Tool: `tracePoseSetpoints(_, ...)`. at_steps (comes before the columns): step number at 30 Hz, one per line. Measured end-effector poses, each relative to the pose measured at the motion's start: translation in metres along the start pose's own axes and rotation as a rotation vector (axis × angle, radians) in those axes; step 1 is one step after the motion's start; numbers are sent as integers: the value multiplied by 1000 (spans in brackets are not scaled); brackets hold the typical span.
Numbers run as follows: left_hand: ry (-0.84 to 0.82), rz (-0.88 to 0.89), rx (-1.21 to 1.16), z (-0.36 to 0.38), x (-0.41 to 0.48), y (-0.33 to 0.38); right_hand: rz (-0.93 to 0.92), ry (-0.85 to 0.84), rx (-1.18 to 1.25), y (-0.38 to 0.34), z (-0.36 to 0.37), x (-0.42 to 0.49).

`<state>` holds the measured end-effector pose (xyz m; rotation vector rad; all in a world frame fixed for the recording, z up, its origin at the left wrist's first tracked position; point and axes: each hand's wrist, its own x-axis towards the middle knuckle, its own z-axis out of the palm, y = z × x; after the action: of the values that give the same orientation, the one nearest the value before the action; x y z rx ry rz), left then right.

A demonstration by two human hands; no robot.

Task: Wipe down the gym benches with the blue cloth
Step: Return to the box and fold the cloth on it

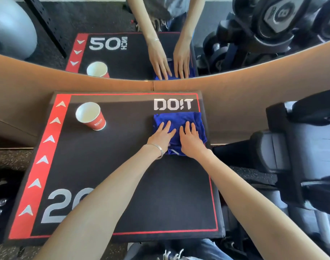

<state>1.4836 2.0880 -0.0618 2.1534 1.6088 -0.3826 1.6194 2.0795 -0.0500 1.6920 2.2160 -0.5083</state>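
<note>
blue crumpled microfibre cloth (179, 118) lies on the far right part of a black padded gym platform with a red border (141, 184), just below the white "do!t" lettering printed there. the left hand (161, 135) lies flat on the cloth's near left portion, fingers straight and slightly spread, palm down, gripping nothing. the right hand (190, 139) lies flat beside it on the cloth's near right portion, fingers likewise straight and pointing away from the person. the two hands are near each other with a strip of blue showing between them. a thin silver bracelet (159, 150) circles the left wrist. a red paper cup with a white inside (91, 116) stands upright on the platform's far left part, well apart from the cloth. beyond the platform a tan curved ledge (254, 91) runs under a large wall mirror (47, 25), which reflects the hands, cloth and cup. dark grey gym equipment (301, 147) stands to the right of the platform.
</note>
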Motion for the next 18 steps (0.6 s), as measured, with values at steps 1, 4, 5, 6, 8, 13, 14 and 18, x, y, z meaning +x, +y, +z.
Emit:
tracePoseSetpoints(1, -1, 1, 2, -3, 7, -2, 5, -5, 11, 2, -4, 6)
tracePoseSetpoints(4, 1, 3, -3, -14, 27, -5, 8, -14, 36, 9, -16, 26)
tracePoseSetpoints(5, 3, 4, -4, -17, 34, -7, 10, -15, 38, 11, -19, 32)
tracePoseSetpoints(6, 1, 6, -5, -21, 40, -8, 15, -16, 37, 12, -23, 38)
tracePoseSetpoints(8, -2, 4, -4, -27, 53, -10, 27, -18, 38, 15, -28, 49)
tracePoseSetpoints(13, 1, 2, 1, -43, 79, -14, 28, -16, 17, 23, -43, 75)
tracePoseSetpoints(14, 2, -5, -3, -47, 83, -15, 29, -15, 11, 24, -46, 79)
tracePoseSetpoints(18, -1, -26, -27, -54, 97, -16, 45, -26, 27, 28, -55, 94)
